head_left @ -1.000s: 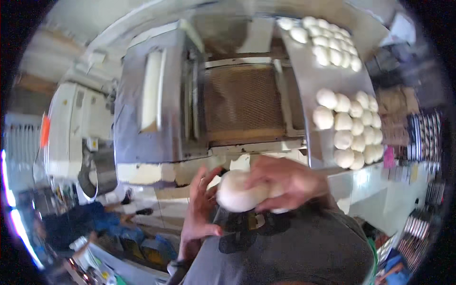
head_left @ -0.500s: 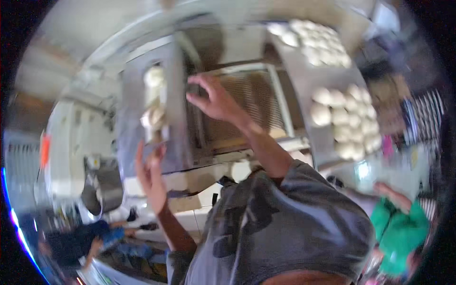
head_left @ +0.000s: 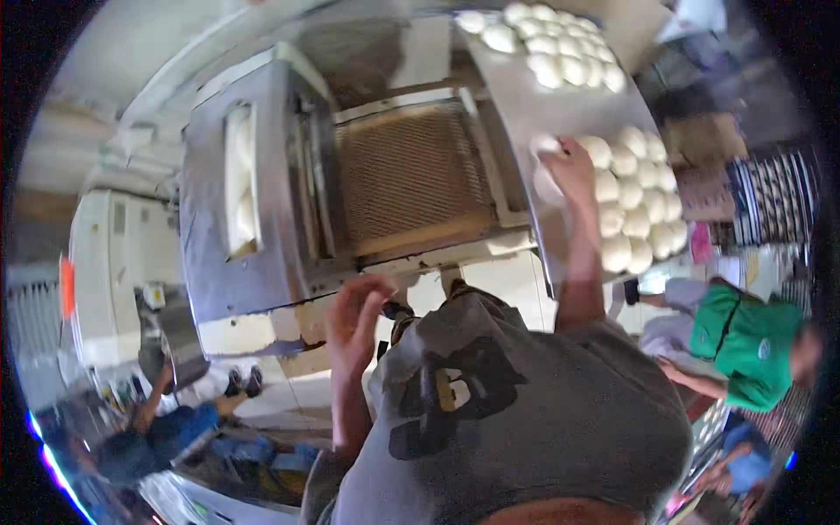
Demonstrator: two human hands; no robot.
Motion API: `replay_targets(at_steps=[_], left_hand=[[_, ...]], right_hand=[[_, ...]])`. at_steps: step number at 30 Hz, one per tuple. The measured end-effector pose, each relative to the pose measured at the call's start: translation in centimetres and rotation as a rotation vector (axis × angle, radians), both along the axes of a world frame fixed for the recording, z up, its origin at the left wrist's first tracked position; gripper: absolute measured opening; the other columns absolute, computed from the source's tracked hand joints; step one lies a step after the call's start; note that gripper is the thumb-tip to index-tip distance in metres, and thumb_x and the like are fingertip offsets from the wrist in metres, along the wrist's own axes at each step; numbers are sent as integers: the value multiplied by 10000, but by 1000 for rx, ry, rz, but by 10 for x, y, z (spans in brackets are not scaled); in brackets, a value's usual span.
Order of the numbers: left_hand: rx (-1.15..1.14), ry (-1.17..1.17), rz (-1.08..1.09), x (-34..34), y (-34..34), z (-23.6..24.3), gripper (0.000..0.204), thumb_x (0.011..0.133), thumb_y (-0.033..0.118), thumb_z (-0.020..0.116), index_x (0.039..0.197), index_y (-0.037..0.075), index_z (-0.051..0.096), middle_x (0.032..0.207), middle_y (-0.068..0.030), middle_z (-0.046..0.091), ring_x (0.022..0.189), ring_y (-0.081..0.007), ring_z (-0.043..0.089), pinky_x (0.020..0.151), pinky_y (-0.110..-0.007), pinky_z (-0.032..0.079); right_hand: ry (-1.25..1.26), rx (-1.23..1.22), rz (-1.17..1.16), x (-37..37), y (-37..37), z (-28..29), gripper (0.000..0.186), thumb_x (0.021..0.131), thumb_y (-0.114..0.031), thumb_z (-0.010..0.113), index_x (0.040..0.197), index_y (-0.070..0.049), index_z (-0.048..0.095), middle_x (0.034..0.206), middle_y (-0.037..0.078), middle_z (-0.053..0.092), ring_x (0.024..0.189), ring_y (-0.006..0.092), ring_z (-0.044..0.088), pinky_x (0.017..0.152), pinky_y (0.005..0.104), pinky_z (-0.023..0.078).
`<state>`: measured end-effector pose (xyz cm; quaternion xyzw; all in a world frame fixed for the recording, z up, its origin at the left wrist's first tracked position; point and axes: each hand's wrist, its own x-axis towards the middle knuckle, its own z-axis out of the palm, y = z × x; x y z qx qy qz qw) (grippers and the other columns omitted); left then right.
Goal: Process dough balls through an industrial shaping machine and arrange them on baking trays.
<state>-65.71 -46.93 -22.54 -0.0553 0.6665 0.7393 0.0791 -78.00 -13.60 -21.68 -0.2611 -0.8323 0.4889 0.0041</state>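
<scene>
At the left edge of the metal table [head_left: 499, 96] my right hand [head_left: 575, 175] has its fingers closed on a pale round dough ball [head_left: 544, 144]. Beside it, rows of dough balls [head_left: 632, 190] lie close together on the same table. My left hand [head_left: 350, 319] hovers in front of the machine's near edge, blurred, with loosely bent fingers apart and nothing visible in them. On the left, the steel machine [head_left: 206, 210] has a long slot in its top, where pale dough [head_left: 238, 188] lies.
A mesh conveyor belt [head_left: 411, 179] runs between the machine and the table. More dough balls [head_left: 551, 48] sit at the table's far end. A person in green [head_left: 739, 341] is at the right, another in dark clothes [head_left: 144, 442] at lower left. A loaded rack [head_left: 774, 197] stands far right.
My right hand has gone from above the belt to the dough balls on the right and grips one. My left hand has drawn back from the machine's slot toward me.
</scene>
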Motion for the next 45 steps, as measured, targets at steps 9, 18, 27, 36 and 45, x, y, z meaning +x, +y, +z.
replay_targets(at_steps=[9, 18, 27, 36, 45], left_hand=[[296, -42, 377, 0, -34, 16, 761, 619, 59, 774, 1285, 102, 409, 1171, -183, 489, 1025, -327, 547, 836, -394, 520], [35, 469, 373, -73, -140, 14, 522, 949, 298, 431, 1380, 6, 390, 1307, -173, 504, 1213, -239, 469, 1067, -378, 321], [250, 61, 597, 0, -86, -41, 346, 946, 325, 467, 1133, 44, 541, 896, -63, 563, 815, -157, 528, 723, -279, 426], [225, 149, -18, -35, 20, -9, 440, 873, 273, 585, 1225, 18, 518, 1069, -134, 600, 942, -217, 560, 839, -350, 447], [214, -56, 337, -51, -53, 20, 856, 701, 79, 769, 1405, 69, 283, 1252, -210, 443, 1133, -297, 487, 931, -401, 447]], right_hand=[[652, -678, 954, -25, -165, 60, 647, 710, -178, 765, 1292, -76, 501, 1246, 110, 551, 1049, 186, 536, 880, 317, 441], [513, -722, 828, -134, -283, -9, 432, 885, -158, 601, 1293, -73, 487, 1206, 233, 571, 1084, 353, 571, 960, 407, 466], [-313, 1033, -204, -30, 55, -62, 695, 837, -331, 597, 1421, -109, 292, 1386, 221, 341, 1187, 413, 431, 1001, 596, 314], [261, 396, 308, 4, 6, 19, 445, 774, -71, 671, 1170, -80, 468, 1191, 194, 534, 942, 309, 607, 850, 470, 491], [806, -686, 989, -68, -227, 82, 466, 750, -184, 761, 1117, -21, 526, 985, 147, 605, 843, 202, 583, 669, 281, 497]])
